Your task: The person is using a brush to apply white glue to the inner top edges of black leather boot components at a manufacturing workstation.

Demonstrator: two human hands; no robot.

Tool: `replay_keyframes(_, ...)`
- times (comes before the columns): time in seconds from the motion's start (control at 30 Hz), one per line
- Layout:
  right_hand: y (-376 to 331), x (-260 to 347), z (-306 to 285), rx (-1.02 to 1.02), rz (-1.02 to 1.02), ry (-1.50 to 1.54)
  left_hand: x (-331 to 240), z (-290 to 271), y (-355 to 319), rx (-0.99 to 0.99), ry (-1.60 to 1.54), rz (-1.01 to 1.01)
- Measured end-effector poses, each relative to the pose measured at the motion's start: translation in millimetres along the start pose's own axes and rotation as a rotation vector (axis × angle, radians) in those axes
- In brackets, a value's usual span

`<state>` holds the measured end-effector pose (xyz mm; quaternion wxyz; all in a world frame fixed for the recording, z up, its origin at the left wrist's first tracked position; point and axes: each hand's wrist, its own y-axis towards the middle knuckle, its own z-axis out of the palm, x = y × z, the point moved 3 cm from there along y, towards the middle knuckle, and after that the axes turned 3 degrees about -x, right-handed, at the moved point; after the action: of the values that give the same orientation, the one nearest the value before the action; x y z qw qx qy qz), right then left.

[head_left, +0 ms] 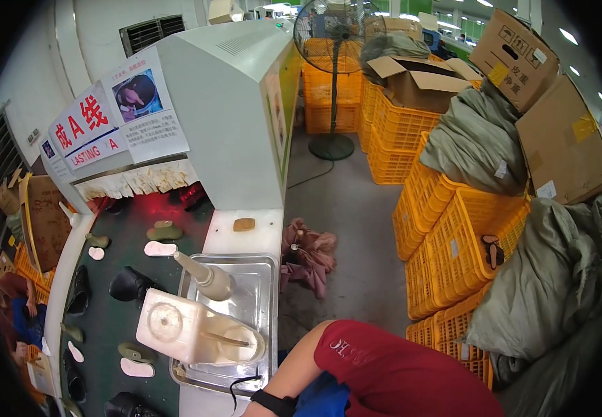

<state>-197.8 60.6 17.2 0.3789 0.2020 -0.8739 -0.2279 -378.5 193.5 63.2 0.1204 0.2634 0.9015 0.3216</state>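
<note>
Grip: neither hand shows, so what either holds cannot be told; only one forearm with a black wristband (274, 402) and a dark red sleeve (391, 368) enters at 6 o'clock.

Item nearest the arm: white plastic jug (193, 332) lying in a metal tray (262, 278), with a stick or brush standing in the cup-shaped opening at its 3 o'clock end. At the jug's 12 o'clock, a cream cone-tipped bottle (203, 274) leans on the tray.

At 9 o'clock of the tray: dark conveyor belt (116, 240) carrying black shoe uppers (130, 283) and pale insoles (159, 248), running into a white tunnel machine (224, 104) at 12 o'clock.

At 3 o'clock: stacked orange crates (454, 243), grey sacks (558, 278), cardboard boxes (565, 146); a standing fan (332, 42) at 1 o'clock.

Progress: shoes lie on the belt short of the tunnel; no work in hand is visible.
</note>
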Motion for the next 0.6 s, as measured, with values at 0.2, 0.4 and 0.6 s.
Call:
replay_keyframes(0.2, 12.8, -9.3, 15.6, 0.02, -0.046, 0.028, -1.1, 15.6, -12.3, 0.058, -0.067, -0.053)
replay_keyframes(0.4, 22.8, -20.5, 49.3, 0.092, -0.017, 0.106, 10.8, 33.7, -28.7, -0.029, -0.327, -0.157)
replay_keyframes(0.6, 19.8, -10.9, 77.9, 0.119, -0.08, 0.107, 43.2, 59.5, -46.4, 0.063, -0.284, -0.22)
